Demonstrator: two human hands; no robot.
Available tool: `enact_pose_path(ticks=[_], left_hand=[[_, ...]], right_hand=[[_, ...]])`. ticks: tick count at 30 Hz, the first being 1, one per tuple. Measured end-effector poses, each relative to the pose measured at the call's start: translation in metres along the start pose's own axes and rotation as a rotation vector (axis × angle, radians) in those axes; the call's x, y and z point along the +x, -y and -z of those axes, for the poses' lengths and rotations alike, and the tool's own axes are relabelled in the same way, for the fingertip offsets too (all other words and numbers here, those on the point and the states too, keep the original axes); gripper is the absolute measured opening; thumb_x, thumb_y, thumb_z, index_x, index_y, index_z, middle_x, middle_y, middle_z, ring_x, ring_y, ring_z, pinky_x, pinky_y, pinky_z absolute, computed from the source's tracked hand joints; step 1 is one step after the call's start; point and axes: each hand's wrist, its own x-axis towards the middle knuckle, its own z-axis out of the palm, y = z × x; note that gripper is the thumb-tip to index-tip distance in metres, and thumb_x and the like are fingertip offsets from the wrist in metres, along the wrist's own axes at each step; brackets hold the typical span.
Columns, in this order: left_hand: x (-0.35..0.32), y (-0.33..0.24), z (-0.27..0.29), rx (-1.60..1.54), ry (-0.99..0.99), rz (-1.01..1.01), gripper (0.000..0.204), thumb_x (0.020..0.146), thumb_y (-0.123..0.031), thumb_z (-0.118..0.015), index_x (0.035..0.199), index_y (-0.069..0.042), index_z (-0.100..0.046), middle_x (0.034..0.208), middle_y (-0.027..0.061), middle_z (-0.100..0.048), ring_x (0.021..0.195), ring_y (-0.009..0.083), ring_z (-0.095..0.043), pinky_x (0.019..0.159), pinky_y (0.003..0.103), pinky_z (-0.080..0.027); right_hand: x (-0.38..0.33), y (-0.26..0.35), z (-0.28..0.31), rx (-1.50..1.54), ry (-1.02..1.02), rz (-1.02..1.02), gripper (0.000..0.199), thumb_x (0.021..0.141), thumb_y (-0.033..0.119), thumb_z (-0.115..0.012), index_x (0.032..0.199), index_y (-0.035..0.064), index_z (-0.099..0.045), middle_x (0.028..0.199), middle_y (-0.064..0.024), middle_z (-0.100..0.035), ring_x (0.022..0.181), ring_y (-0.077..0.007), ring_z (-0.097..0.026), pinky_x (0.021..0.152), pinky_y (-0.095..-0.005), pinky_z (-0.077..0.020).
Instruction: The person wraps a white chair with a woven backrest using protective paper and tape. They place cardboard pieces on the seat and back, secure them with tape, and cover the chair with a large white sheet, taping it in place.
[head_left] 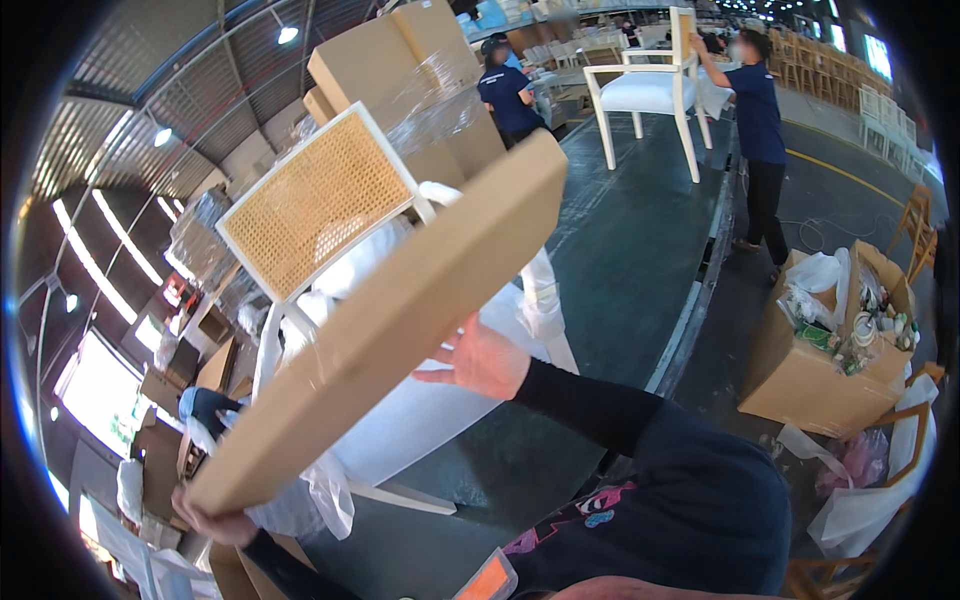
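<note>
A long, flat brown cardboard box [390, 310] slants across the view in front of me. My left hand [215, 520] grips its lower near end, thumb and fingers around the edge. Under its long side, my right hand [485, 360] is open with fingers spread, near or touching the cardboard; contact is hard to judge. Behind the box stands a white chair with a woven cane backrest [320, 195] and a pale seat [410, 430]. White wrapping [540, 295] covers parts of its frame, and the box hides its middle.
The chair rests on a dark green conveyor-like surface [610, 240], with another white armchair [650, 92] farther along. A person [760, 140] touches that chair; another person [510, 95] stands opposite. Cardboard boxes [375, 60] rise behind. At right sits a carton of scraps [820, 370].
</note>
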Motion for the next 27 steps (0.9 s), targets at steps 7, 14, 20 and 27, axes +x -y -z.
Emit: enact_pose_path(ticks=[7, 14, 20, 27], left_hand=[[-0.073, -0.061, 0.038, -0.134, 0.167, -0.148, 0.034, 0.088, -0.029, -0.060, 0.104, -0.003, -0.043, 0.090, 0.0134, -0.051, 0.082, 0.0220, -0.056, 0.077, 0.035, -0.049], [-0.182, -0.095, -0.029, 0.367, -0.031, 0.126, 0.022, 0.080, -0.018, -0.059, 0.084, 0.003, -0.056, 0.088, 0.0122, -0.060, 0.079, 0.0181, -0.057, 0.075, 0.031, -0.046], [-0.230, -0.073, -0.091, 0.381, 0.572, 0.478, 0.017, 0.078, 0.003, -0.061, 0.095, 0.001, -0.060, 0.113, 0.0146, -0.067, 0.104, 0.0193, -0.063, 0.091, 0.032, -0.047], [-0.082, -0.080, -0.078, 0.390, -0.070, 0.184, 0.015, 0.092, -0.014, -0.057, 0.097, -0.001, -0.062, 0.096, 0.0078, -0.068, 0.090, 0.0135, -0.061, 0.078, 0.027, -0.047]], right_hand=[[0.006, -0.007, -0.014, 0.102, 0.084, -0.013, 0.044, 0.092, 0.032, -0.063, 0.133, 0.0230, -0.048, 0.140, -0.0073, -0.045, 0.133, -0.0304, -0.040, 0.112, -0.0500, -0.0308], [0.050, 0.038, -0.094, -0.469, 0.029, 0.421, 0.057, 0.099, 0.053, -0.036, 0.137, 0.0125, -0.044, 0.131, -0.0040, -0.055, 0.124, -0.0195, -0.050, 0.104, -0.0374, -0.0395], [0.174, 0.093, -0.204, -1.147, 0.080, 0.214, 0.050, 0.100, 0.041, -0.047, 0.129, 0.0005, -0.053, 0.116, -0.0103, -0.065, 0.101, -0.0171, -0.064, 0.083, -0.0322, -0.0525], [0.290, 0.067, -0.193, -2.155, 0.390, -0.346, 0.068, 0.088, 0.067, -0.052, 0.110, 0.0039, -0.066, 0.100, -0.0048, -0.068, 0.089, -0.0147, -0.065, 0.079, -0.0288, -0.0505]])
